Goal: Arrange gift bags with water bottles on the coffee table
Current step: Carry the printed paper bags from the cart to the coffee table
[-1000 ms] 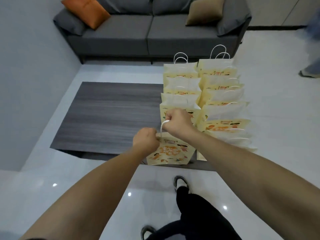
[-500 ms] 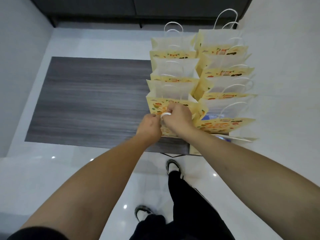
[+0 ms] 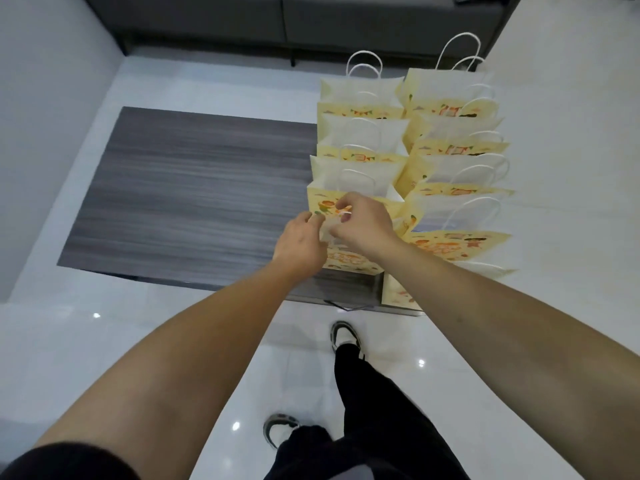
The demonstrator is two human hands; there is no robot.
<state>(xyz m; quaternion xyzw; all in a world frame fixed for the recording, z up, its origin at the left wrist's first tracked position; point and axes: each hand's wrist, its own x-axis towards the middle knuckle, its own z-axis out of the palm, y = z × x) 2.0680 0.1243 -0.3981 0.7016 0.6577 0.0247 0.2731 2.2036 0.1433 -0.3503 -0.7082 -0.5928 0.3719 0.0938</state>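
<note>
Yellow gift bag (image 3: 349, 263) upright, mouth up; both hands (image 3: 334, 233) pinch its handles.

Your gift bags (image 3: 412, 161) stood in two rows along the right end of the bench (image 3: 194, 192), running from the near edge back toward the sofa (image 3: 287, 19) behind it. The bench's left part lay to the left of the rows. Your left hand (image 3: 300, 242) and right hand (image 3: 363, 225) met side by side at the top of the nearest bag in the left row (image 3: 349, 263). Your feet were on the floor (image 3: 104, 341) before the bench.
</note>
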